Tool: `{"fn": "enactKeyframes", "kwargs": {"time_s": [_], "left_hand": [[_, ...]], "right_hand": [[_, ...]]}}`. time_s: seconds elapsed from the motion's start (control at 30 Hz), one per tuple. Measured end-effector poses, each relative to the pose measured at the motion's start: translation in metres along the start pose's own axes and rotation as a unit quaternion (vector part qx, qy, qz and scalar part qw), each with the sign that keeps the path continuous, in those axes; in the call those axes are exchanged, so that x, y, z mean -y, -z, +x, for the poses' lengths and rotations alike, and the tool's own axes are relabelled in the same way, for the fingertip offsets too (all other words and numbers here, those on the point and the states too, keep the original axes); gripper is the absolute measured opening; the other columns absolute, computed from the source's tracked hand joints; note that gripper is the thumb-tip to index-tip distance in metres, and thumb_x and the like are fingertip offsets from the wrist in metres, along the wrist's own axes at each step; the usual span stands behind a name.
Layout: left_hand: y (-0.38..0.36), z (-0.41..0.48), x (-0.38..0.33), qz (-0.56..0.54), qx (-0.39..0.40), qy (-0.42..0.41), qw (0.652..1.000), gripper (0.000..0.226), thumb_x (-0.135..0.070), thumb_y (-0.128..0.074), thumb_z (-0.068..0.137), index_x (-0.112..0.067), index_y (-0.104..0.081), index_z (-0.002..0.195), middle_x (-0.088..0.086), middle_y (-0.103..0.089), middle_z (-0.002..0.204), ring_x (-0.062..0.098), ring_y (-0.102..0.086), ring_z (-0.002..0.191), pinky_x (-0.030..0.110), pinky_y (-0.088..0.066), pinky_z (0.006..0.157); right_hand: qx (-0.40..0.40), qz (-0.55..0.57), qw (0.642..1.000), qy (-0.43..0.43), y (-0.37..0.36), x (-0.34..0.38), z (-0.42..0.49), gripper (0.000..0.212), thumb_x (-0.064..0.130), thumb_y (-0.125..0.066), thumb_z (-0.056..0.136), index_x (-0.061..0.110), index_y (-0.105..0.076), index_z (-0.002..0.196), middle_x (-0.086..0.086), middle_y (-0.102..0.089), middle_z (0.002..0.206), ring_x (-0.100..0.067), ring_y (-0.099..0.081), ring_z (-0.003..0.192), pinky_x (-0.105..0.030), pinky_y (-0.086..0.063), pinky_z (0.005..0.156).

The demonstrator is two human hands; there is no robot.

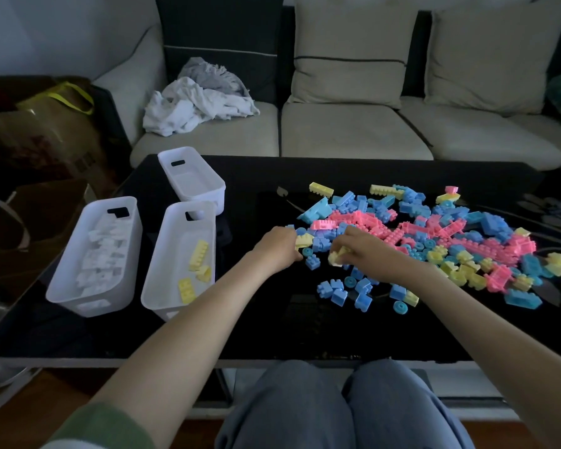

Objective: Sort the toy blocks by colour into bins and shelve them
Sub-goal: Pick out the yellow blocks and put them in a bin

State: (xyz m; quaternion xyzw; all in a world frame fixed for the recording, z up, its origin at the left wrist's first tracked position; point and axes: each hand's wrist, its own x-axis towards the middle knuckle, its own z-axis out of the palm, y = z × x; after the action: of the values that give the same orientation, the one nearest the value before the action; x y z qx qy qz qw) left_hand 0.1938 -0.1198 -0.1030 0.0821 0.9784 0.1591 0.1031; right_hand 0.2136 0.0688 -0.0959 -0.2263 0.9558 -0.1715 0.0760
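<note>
A heap of pink, blue and yellow toy blocks (434, 238) covers the right half of the black table (272, 325). My left hand (277, 244) is at the heap's left edge, its fingers curled round a yellow block (303, 241). My right hand (358, 249) grips several yellow blocks (337, 256) just right of it. Three white bins stand on the left: one with white blocks (94, 254), one with a few yellow blocks (182, 260), and an empty one (191, 176) behind them.
A beige sofa (353, 131) with cushions and a pile of white and grey cloth (198, 102) runs behind the table. Bags and a cardboard box (46, 131) crowd the left side. My knees (347, 406) are under the table's near edge.
</note>
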Motion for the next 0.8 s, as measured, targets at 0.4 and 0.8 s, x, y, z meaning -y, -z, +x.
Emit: {"fn": "enactKeyframes", "kwargs": {"time_s": [0.4,0.8], "left_hand": [[0.076,-0.051,0.064,0.031,-0.187,0.079,0.979,0.028,-0.035,-0.055,0.093,-0.011,-0.059,0.105,0.01,-0.064,0.101,0.029,-0.058,0.098,0.033,-0.042,0.077],[0.084,-0.078,0.12,0.129,-0.013,0.194,0.972,0.032,-0.028,-0.051,0.094,-0.005,-0.053,0.116,0.011,-0.06,0.1,0.024,-0.057,0.088,0.029,-0.041,0.069]], "right_hand": [[-0.086,0.106,0.985,0.11,0.023,0.103,0.039,0.019,0.024,-0.06,0.09,0.02,-0.061,0.108,0.009,-0.048,0.096,0.0,-0.045,0.082,-0.013,-0.034,0.07],[-0.002,0.097,0.975,0.2,-0.051,0.179,0.077,0.044,0.025,-0.059,0.09,0.016,-0.047,0.131,-0.004,-0.051,0.125,-0.02,-0.049,0.111,-0.039,-0.04,0.098]]}}
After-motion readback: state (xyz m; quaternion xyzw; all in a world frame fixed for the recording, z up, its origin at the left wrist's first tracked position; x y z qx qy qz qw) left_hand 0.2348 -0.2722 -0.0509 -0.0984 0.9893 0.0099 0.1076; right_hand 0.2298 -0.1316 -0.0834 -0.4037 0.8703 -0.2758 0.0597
